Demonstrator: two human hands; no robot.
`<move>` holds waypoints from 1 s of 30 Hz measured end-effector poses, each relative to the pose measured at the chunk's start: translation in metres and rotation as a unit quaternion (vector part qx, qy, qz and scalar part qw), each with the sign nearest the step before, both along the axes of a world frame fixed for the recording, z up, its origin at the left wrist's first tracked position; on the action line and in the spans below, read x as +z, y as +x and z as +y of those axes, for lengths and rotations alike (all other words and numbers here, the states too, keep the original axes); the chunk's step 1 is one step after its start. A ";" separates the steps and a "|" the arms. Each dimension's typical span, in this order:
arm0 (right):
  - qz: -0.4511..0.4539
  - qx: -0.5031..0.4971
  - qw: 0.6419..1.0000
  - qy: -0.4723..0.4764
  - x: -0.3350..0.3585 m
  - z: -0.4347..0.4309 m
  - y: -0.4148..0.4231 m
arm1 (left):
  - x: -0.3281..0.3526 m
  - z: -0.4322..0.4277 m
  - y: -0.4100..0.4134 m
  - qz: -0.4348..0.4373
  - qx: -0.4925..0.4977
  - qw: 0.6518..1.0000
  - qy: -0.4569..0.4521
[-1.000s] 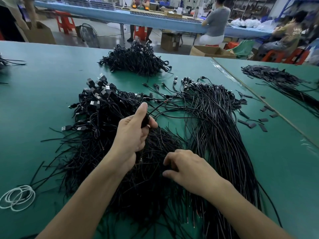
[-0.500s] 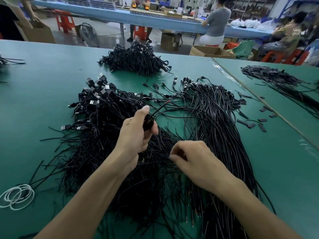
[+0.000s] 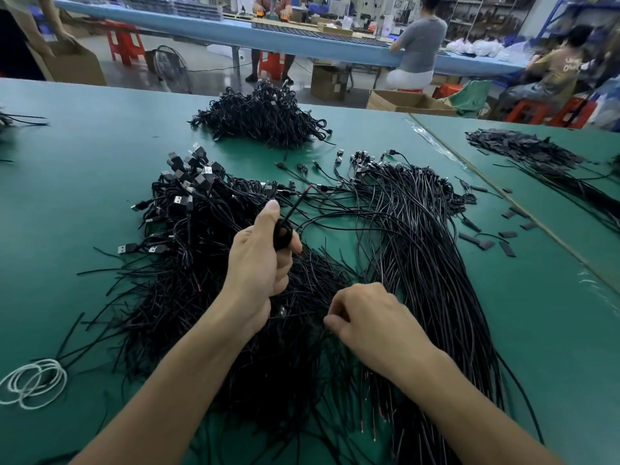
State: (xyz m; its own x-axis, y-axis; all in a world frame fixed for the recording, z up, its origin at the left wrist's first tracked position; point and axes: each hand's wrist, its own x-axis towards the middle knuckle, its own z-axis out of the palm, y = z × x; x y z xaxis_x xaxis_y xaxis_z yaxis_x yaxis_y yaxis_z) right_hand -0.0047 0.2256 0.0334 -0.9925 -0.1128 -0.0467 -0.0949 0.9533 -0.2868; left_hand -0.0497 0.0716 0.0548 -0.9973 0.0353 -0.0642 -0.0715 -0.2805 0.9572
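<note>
Right hand (image 3: 379,325) higher (fingers (image 3: 335,321) tighter)

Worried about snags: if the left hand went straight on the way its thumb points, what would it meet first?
Probably the tangled black cables lying just beyond the left hand, which grips a black cable. How high the hand is above them is unclear.

The black cable (image 3: 282,229) is gripped in the left hand (image 3: 258,263), bunched into a dark wad between thumb and forefinger. One thin end sticks out tilted toward 1 o'clock and ends in a reddish bare tip. Beneath it the cable pile (image 3: 208,317) lies spread flat, with loose strands fanning toward 7 and 8 o'clock and its USB plugs (image 3: 188,186) clustered at 11 o'clock. The right hand (image 3: 372,327) pinches strands at the pile's 3 o'clock side.
</note>
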 end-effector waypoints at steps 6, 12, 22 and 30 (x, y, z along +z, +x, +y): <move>0.085 -0.066 0.993 -0.037 0.040 0.024 0.006 | -0.003 -0.001 0.001 0.018 -0.041 0.999 0.026; 0.309 -0.112 0.906 -0.267 0.062 0.016 0.000 | 0.000 -0.001 0.007 0.104 -0.188 0.976 -0.016; 0.150 -0.169 0.717 -0.659 0.053 -0.016 -0.001 | 0.007 0.007 0.022 0.163 -0.309 0.926 -0.143; 0.194 -0.060 0.872 -0.445 0.041 -0.013 0.005 | 0.004 0.014 0.018 0.211 -0.118 0.968 -0.068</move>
